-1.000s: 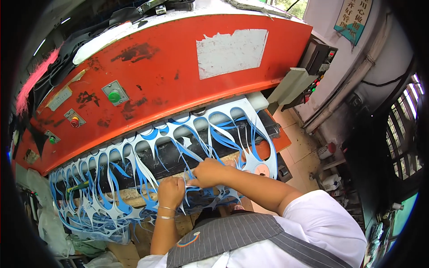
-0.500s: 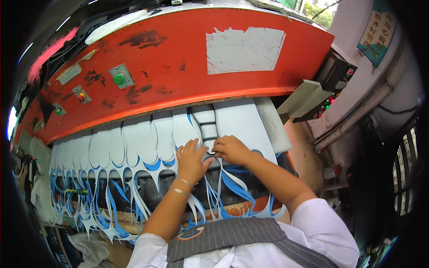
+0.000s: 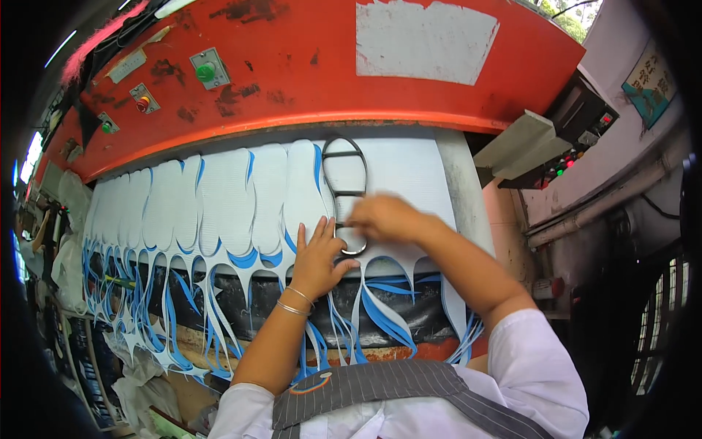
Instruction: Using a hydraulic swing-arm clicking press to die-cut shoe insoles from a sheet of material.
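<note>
A black-edged cutting die (image 3: 365, 165), shaped like a shoe sole with crossbars, lies on the white sheet material (image 3: 402, 168). Beside its near left edge rests my left hand (image 3: 318, 262), fingers and thumb spread, the thumb pointing toward the die's near end. My right hand (image 3: 387, 218) is over the die's right side, smeared by motion, so its grip is unclear. Left of the die runs a row of sole-shaped cuts (image 3: 227, 197), with blue layers showing in the gaps. Cut strips of white and blue offcut (image 3: 384, 314) hang over the near edge.
Across the far side stands the press's red beam (image 3: 292, 80), with a green button (image 3: 205, 72) and a red button (image 3: 142, 104). A control box with lit buttons (image 3: 567, 167) is at the right. Clear plastic bags (image 3: 69, 256) hang at the left.
The view has shifted, so the die's far end now shows from under the red beam. My right hand has moved from the die's near end to its right side. My left hand stays near the die.
</note>
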